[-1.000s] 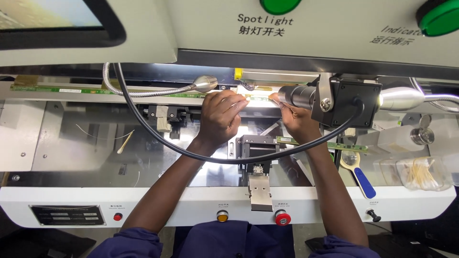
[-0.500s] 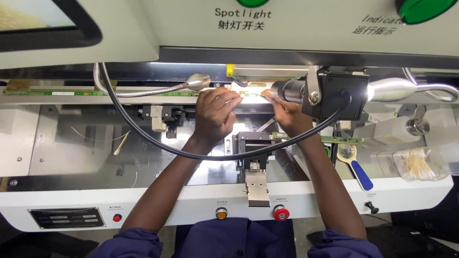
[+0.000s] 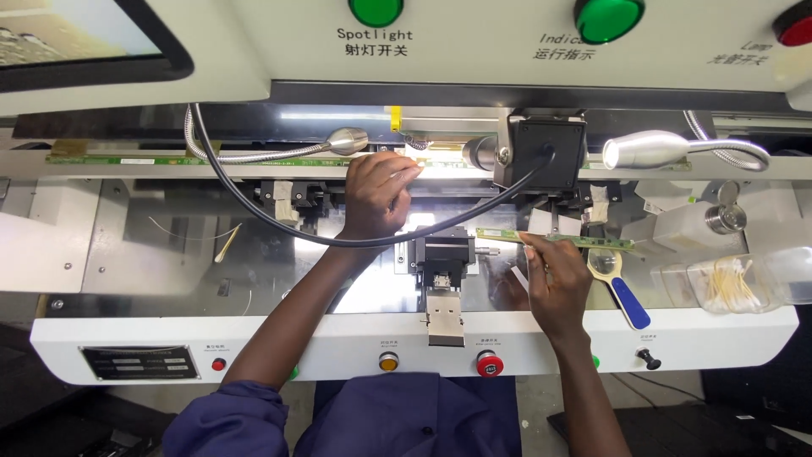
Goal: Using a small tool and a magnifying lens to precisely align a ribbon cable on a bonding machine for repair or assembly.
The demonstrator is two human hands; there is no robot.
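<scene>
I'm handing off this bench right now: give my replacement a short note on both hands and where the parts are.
Left hand: up at the lit rail, fingertips on the small part under the spotlight.
Right hand: pinching the narrow green circuit strip, held level right of the central clamp block.
Long green board lies along the back rail.
Done: strip lifted off the bench.
Left: strip is not seated anywhere yet.
Blue-handled tool lies beside the right hand.

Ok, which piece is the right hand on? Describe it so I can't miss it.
Start at the black box under the white panel. Just below it the right hand pinches a narrow green circuit strip, lying level. Unlike the blue-handled magnifier beside it, it is thin, flat and green.
</scene>
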